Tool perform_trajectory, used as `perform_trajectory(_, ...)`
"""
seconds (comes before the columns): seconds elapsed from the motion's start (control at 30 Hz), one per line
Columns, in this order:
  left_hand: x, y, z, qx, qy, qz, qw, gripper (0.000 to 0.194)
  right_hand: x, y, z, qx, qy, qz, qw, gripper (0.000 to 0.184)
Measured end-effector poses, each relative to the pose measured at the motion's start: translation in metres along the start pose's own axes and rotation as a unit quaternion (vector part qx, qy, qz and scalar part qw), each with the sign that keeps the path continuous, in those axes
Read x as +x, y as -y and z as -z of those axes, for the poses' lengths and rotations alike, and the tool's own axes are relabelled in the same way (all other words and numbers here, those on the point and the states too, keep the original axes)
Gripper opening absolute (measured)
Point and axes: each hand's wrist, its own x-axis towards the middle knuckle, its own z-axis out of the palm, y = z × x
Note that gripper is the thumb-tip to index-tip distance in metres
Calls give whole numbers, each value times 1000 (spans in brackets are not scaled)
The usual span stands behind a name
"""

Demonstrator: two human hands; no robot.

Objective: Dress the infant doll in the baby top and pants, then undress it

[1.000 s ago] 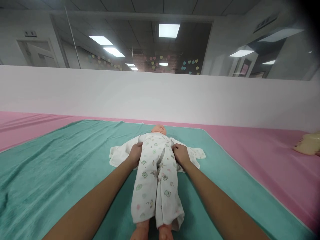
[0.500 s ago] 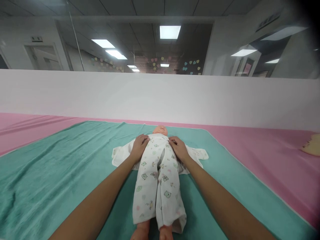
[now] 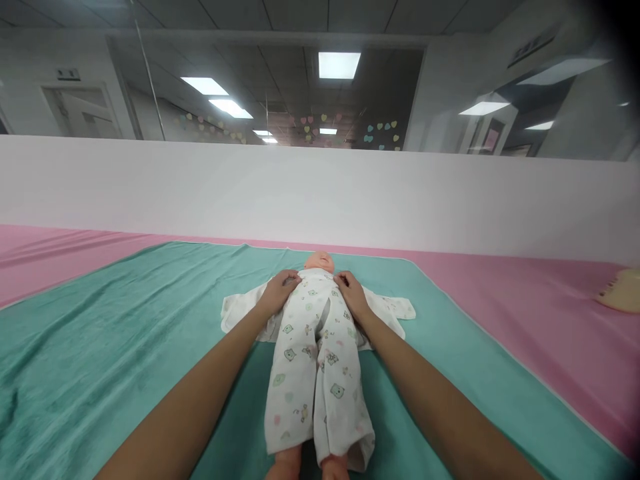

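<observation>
A baby doll [image 3: 319,260] lies on its back, head away from me and feet at the bottom of the view. White printed baby pants [image 3: 295,373] cover its legs and reach up its trunk to below the chin. My left hand [image 3: 280,291] has its fingers bent closed on the left side of the waistband. At the right side of the waistband, my right hand [image 3: 352,293] is curled in the same way; its fingertips are partly hidden. Beneath the pants, a white baby shirt [image 3: 240,311] lies spread, its sleeves out to both sides.
A green blanket [image 3: 125,353] lies under the doll, over a pink sheet [image 3: 505,300]. Behind stands a low white wall [image 3: 320,193] with glass above. A beige object [image 3: 621,291] lies at the far right edge.
My right hand has shifted slightly left, its fingers more curled at the waistband. My left fingers also bend more at the edge. The doll stays in place.
</observation>
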Motion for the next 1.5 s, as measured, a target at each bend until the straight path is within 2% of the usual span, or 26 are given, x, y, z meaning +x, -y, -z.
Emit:
perform_trajectory(0.1,2,4,-6,59,-27,-8,998,29,2,5,1,41,28,28,998,30)
perform_trajectory(0.3,6,7,-7,135,-39,-4,990,25,11,13,3,-74,63,114,989,27)
perform_trajectory(0.5,11,13,-11,148,-46,31,987,20,20,-1,-2,-98,45,59,992,27)
perform_trajectory(0.57,11,18,-14,163,-61,11,985,19,19,-5,-3,-97,27,55,993,23)
perform_trajectory(0.67,7,25,-15,203,-71,-62,975,25,13,-8,-2,-101,7,74,992,20)
perform_trajectory(0.8,-1,28,-10,222,-34,-119,967,34,2,-10,5,-147,16,150,978,26)
perform_trajectory(0.9,-7,28,-3,221,-10,-137,965,39,-7,-11,12,-166,31,171,971,28)
perform_trajectory(1.07,-14,33,4,252,20,-159,954,50,-19,-5,21,-131,37,167,976,27)
perform_trajectory(1.2,-17,36,5,298,56,-195,933,61,-24,-1,21,-146,36,179,972,27)
perform_trajectory(1.37,-20,32,1,363,36,-201,909,59,-29,2,16,-238,44,180,953,26)
perform_trajectory(1.5,-22,30,0,383,32,-204,900,56,-30,3,15,-240,43,119,963,26)
